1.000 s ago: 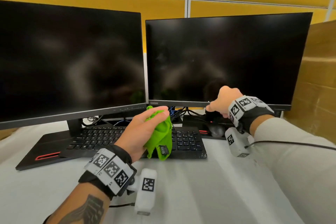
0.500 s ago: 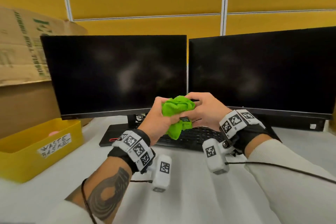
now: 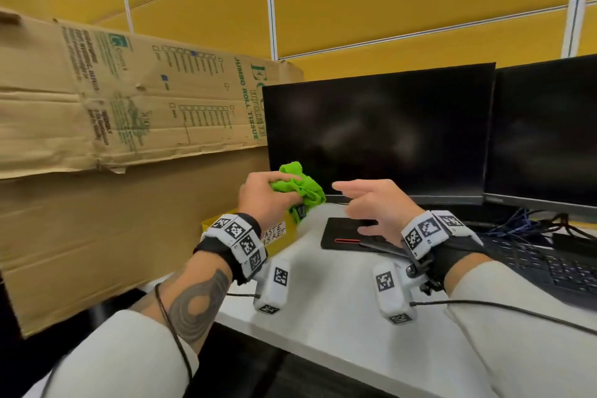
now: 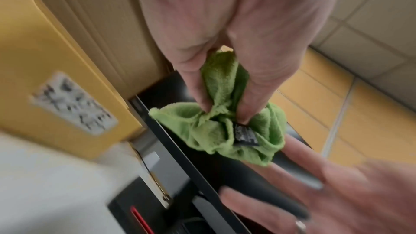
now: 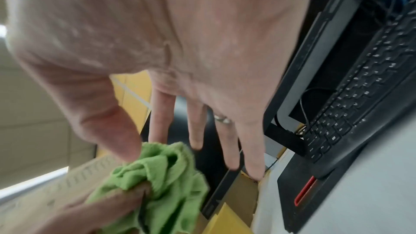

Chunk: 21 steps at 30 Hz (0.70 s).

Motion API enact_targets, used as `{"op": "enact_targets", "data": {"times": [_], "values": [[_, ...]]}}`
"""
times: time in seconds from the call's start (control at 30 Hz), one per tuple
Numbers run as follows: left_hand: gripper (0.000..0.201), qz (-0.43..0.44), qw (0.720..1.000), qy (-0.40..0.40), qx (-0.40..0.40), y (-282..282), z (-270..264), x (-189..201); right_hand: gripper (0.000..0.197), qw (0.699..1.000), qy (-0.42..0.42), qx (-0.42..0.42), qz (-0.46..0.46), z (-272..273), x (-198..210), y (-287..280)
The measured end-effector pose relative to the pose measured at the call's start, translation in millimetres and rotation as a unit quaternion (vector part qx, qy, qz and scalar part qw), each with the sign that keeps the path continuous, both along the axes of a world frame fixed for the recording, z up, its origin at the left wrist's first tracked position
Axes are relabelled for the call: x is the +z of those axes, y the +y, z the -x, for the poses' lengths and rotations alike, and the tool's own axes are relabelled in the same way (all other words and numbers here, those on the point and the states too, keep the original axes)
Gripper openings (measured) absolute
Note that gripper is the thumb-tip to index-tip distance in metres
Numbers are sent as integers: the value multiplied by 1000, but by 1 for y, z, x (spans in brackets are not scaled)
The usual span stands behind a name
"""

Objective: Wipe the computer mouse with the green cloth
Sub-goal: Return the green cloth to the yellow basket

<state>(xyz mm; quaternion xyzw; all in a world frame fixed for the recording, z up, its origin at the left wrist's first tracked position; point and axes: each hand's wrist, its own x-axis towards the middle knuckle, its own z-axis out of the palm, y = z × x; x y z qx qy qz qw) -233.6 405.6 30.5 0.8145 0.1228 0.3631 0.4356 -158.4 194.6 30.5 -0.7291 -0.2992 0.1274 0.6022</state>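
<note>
A crumpled green cloth (image 3: pixel 302 186) is gripped by my left hand (image 3: pixel 271 186), held up in front of the left monitor's lower left corner. In the left wrist view my thumb and fingers pinch the bunched cloth (image 4: pixel 225 131), its black tag showing. My right hand (image 3: pixel 352 207) hovers just right of the cloth with fingers spread and nothing in it. Seen from the right wrist, its straight fingers (image 5: pixel 227 141) are beside the cloth (image 5: pixel 162 175). The computer mouse is not visible in any current view.
A yellow waste basket (image 3: pixel 277 233) sits just behind my left hand, against a large cardboard box (image 3: pixel 113 139). Two dark monitors (image 3: pixel 378 132) stand at the back, with a stand base (image 3: pixel 342 233), a black keyboard (image 3: pixel 555 268) and tangled cables (image 3: pixel 533 220) on the white desk.
My right hand left the mouse area, met the cloth, then let go and spread open. The view swung left, and my left hand carried the cloth toward the waste basket.
</note>
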Motion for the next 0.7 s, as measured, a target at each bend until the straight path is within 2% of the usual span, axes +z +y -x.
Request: {"op": "enact_targets", "data": {"times": [0.07, 0.13, 0.2, 0.3, 0.37, 0.43, 0.5, 0.53, 0.63, 0.7], "values": [[20, -14, 997, -6, 74, 29, 5, 6, 40, 999, -11, -47, -26, -6, -5, 7], [27, -70, 986, 24, 152, 57, 0, 7, 28, 997, -29, -68, 1, -16, -15, 11], [33, -124, 971, 99, 180, 80, -12, 3, 26, 994, -62, -65, 58, -28, -26, 12], [36, -171, 938, 260, 151, 95, -36, -7, 27, 985, -105, -59, 120, -45, -41, 8], [60, -183, 908, 366, 86, 99, -51, -15, 27, 983, -99, -53, 143, -52, -47, 2], [102, -174, 866, 468, -9, 104, -64, -26, 28, 984, -88, -54, 148, -58, -50, -3], [143, -128, 854, 503, -41, 107, -71, -31, 28, 984, -79, -59, 146, -64, -54, -8], [147, -109, 854, 507, -49, 107, -75, -31, 27, 984, -77, -62, 150, -66, -55, -10], [111, -92, 851, 514, -61, 97, -77, -24, 25, 983, -72, -68, 152, -74, -61, -18], [114, -108, 844, 523, -46, 99, -81, -26, 24, 985, -62, -79, 140, -73, -63, -25]]}}
